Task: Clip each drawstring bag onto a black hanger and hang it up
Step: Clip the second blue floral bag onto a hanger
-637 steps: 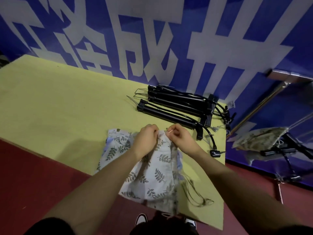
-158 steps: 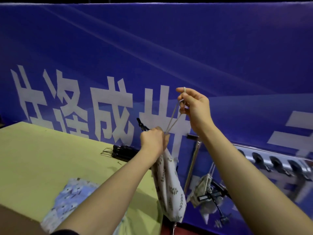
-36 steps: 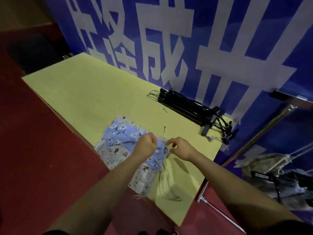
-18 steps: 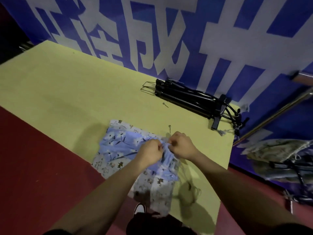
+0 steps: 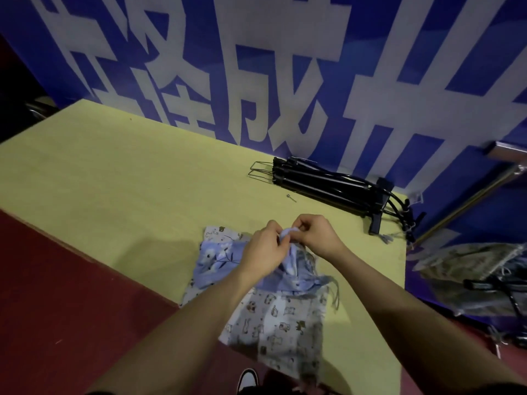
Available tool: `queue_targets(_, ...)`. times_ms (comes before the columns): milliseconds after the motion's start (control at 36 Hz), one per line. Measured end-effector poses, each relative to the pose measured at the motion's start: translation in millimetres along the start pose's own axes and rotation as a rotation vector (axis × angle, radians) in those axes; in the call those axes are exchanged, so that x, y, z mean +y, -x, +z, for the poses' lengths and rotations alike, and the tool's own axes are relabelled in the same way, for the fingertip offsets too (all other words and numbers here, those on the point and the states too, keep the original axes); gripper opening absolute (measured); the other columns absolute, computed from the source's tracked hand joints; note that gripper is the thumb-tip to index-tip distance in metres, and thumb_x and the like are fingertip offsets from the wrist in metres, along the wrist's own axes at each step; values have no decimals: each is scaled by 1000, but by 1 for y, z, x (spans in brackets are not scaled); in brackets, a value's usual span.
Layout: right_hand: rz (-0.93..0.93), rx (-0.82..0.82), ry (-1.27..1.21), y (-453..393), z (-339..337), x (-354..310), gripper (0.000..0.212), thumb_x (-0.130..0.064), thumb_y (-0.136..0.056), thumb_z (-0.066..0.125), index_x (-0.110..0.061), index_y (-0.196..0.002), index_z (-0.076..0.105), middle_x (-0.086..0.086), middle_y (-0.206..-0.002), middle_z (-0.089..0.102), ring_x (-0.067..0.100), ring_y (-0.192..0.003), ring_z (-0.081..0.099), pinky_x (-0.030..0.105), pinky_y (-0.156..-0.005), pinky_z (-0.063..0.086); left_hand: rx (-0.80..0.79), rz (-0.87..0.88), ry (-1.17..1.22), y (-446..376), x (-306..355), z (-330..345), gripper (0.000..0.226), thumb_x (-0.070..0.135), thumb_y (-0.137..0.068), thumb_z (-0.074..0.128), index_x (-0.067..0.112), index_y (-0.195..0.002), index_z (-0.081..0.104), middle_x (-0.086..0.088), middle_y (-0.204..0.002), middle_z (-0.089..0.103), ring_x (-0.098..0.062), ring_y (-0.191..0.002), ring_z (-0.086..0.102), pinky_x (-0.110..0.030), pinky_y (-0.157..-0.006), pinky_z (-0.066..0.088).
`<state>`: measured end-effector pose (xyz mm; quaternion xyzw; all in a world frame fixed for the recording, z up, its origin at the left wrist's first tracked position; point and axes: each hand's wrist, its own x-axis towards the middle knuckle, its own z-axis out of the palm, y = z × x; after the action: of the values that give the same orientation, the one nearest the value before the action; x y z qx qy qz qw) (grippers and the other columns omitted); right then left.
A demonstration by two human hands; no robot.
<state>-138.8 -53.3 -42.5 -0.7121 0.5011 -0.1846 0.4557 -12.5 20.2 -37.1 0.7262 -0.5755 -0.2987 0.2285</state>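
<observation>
My left hand and my right hand both pinch the bunched top edge of the blue floral drawstring bag, fingers curled on the cloth. It lies on another patterned bag at the near edge of the yellow table. The black hangers lie stacked near the wall banner.

The blue flower bag is looking like soft, thin cloth, and it is bunching into wrinkles. The white bag with little animals is showing the same soft, matt cloth. The black hangers are looking like smooth plastic and are shining a bit, with thin metal wire hooks. The yellow table is looking flat, smooth and dull. The blue banner is looking smooth and a little shiny.
</observation>
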Motion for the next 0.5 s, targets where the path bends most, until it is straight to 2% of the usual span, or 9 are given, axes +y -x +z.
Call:
queue_targets(83,-46,-22,245,1,-4,3,9,-9,-80,63,-16,-75,61,-1,-73,60,16,-66,54,33,-63,46,-33,9,-61,0,1,-5,15,13,-93,48,8,-106,42,1,-66,43,-21,-56,43,-32,-48,30)
queue_targets(139,-65,-19,410,1,-8,9,8,-10,-81,59,-17,-84,63,-1,-89,60,18,-80,55,36,-72,48,-49,55,-126,4,0,-8,25,1,-89,46,11,-109,33,0,-67,41,-20,-54,40,-30,-46,25)
queue_targets(167,-66,-6,409,1,-9,11,9,-9,-81,61,-17,-84,63,0,-91,59,19,-83,55,37,-75,48,-65,97,-170,5,0,-10,31,-4,-86,45,13,-108,31,-2,-71,41,-22,-56,41,-31,-47,25)
queue_targets(222,-66,29,351,0,-11,14,11,-6,-79,64,-17,-81,62,5,-90,62,23,-83,59,37,-75,50,-141,176,-305,8,0,-13,41,-8,-82,44,17,-111,30,-9,-86,45,-28,-63,45,-34,-50,28)
queue_targets(333,-21,-35,115,-3,-12,14,10,0,-78,66,-9,-81,66,12,-84,67,21,-71,61,30,-65,50,-274,234,-615,5,3,-15,67,-4,-85,47,27,-140,24,-14,-116,42,-32,-70,52,-35,-55,34)
queue_targets(417,23,-39,-146,-5,-17,14,14,1,-86,60,-6,-94,68,14,-93,65,19,-77,59,28,-71,48,-262,113,-607,-5,0,-16,74,11,-85,60,20,-146,20,-12,-129,43,-35,-98,58,-39,-72,44)
queue_targets(444,49,-1,-158,-7,-19,17,17,1,-88,56,-6,-97,68,12,-95,64,18,-79,58,25,-70,47,-234,66,-574,-10,-2,-17,75,11,-84,61,17,-146,20,-12,-131,43,-34,-105,56,-40,-77,46)
queue_targets(500,101,75,-58,-16,-22,28,26,3,-91,46,-6,-103,67,8,-100,60,16,-80,55,23,-64,45,-162,2,-511,-19,-8,-20,71,3,-85,56,14,-145,21,-12,-133,43,-32,-109,54,-39,-78,46)
